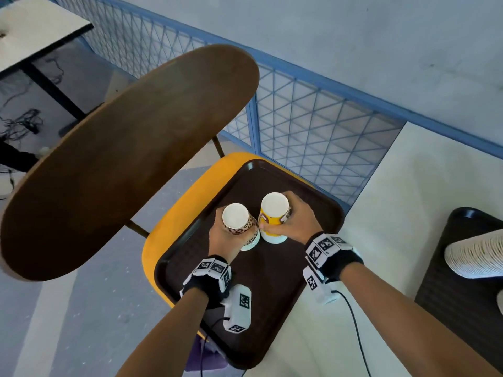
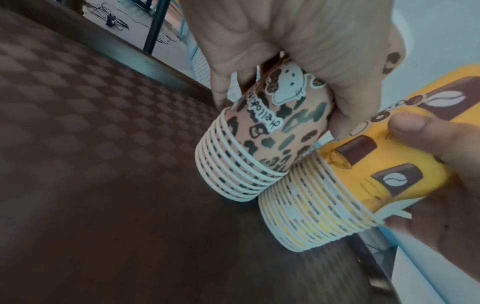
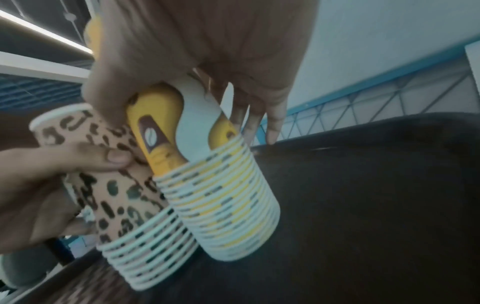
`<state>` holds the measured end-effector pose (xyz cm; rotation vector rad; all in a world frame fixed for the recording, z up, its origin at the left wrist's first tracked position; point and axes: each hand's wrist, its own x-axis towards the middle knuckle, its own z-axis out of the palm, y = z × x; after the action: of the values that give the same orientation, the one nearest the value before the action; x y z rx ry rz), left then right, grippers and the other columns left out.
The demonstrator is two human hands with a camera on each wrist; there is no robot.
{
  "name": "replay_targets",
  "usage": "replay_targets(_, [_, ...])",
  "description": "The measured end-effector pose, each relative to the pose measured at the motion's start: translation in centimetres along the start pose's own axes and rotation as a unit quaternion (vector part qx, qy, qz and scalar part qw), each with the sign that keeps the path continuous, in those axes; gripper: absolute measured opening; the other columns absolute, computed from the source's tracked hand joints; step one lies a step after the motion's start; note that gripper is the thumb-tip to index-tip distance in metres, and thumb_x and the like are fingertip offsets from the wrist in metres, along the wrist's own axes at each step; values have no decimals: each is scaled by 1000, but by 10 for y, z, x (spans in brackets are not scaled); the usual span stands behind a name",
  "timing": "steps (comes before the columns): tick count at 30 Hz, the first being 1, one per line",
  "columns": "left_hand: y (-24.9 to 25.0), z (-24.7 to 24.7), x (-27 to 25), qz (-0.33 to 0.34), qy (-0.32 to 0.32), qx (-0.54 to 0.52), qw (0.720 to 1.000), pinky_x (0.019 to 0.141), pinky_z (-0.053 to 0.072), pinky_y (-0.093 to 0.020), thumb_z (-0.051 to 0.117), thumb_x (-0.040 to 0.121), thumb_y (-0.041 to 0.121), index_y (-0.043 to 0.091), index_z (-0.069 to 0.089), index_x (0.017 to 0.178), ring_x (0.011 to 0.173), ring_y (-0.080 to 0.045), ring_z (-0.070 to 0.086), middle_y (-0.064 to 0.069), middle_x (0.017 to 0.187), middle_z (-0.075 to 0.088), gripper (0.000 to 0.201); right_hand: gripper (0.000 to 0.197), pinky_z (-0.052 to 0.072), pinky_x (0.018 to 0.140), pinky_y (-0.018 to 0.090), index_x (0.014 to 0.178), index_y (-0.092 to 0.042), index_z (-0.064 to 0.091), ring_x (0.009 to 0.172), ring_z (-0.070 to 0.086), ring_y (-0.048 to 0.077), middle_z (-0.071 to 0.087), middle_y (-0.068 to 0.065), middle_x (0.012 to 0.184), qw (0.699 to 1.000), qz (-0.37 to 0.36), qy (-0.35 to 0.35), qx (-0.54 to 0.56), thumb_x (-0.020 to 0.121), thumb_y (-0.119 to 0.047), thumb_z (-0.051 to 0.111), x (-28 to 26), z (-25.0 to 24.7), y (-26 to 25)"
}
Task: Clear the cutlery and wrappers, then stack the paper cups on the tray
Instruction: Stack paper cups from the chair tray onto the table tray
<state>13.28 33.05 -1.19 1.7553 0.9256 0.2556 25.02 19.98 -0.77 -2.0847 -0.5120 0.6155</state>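
Observation:
Two stacks of upside-down paper cups stand side by side on a dark brown tray [image 1: 266, 281]. My left hand [image 1: 226, 235] grips the leopard-print stack [image 1: 241, 227], seen close up in the left wrist view [image 2: 272, 135]. My right hand [image 1: 295, 216] grips the yellow coffee-print stack [image 1: 273, 217], close up in the right wrist view [image 3: 221, 185]. The two stacks touch near their rims. Both rest rim-down on the tray [image 2: 103, 164], whose dark surface [image 3: 376, 195] spreads to the right in the right wrist view.
The tray lies on a yellow chair seat [image 1: 174, 213]. A round brown tabletop [image 1: 122, 164] stands to the left. A second dark tray [image 1: 462, 295] with a lying stack of white cups [image 1: 476, 257] sits on the white table at the right. A blue mesh railing [image 1: 313, 118] runs behind.

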Motion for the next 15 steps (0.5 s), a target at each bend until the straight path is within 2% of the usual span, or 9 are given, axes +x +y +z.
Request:
replay_targets(4, [-5, 5, 0, -17, 3, 11, 1000, 88, 40, -23, 86, 60, 14, 17, 44, 123, 102, -9, 51, 6, 107, 55, 76, 77, 44, 98, 34, 120, -20, 50, 109, 54, 20, 48, 4, 116, 1000, 20, 14, -11, 53, -32, 87, -9, 13, 9])
replay_targets(7, [-13, 10, 0, -34, 7, 10, 999, 90, 39, -23, 86, 59, 14, 19, 43, 124, 103, -9, 50, 7, 108, 54, 78, 83, 42, 102, 34, 127, -21, 47, 116, 52, 20, 51, 5, 125, 998, 54, 25, 24, 54, -28, 87, -13, 24, 20])
replay_targets(9, [-17, 13, -2, -42, 12, 10, 999, 91, 39, -24, 86, 59, 14, 19, 41, 126, 103, -9, 49, 7, 109, 54, 80, 82, 45, 99, 30, 126, -23, 48, 113, 55, 14, 59, 2, 122, 996, 59, 36, 55, 54, -27, 87, -15, 29, 25])
replay_targets(12, [-17, 14, -4, -56, 16, 17, 998, 90, 38, -23, 84, 62, 14, 17, 40, 128, 103, -10, 49, 3, 110, 55, 79, 78, 44, 90, 17, 126, -23, 47, 101, 54, 3, 64, -2, 117, 994, 65, 38, 83, 58, -23, 85, -18, 32, 25])
replay_targets(15, [-18, 13, -8, -58, 12, 20, 998, 92, 37, -25, 83, 63, 13, 17, 39, 131, 115, -21, 53, -5, 122, 58, 81, 77, 42, 89, 17, 127, -23, 46, 99, 53, 2, 64, -2, 118, 992, 69, 35, 98, 60, -22, 84, -26, 32, 24])
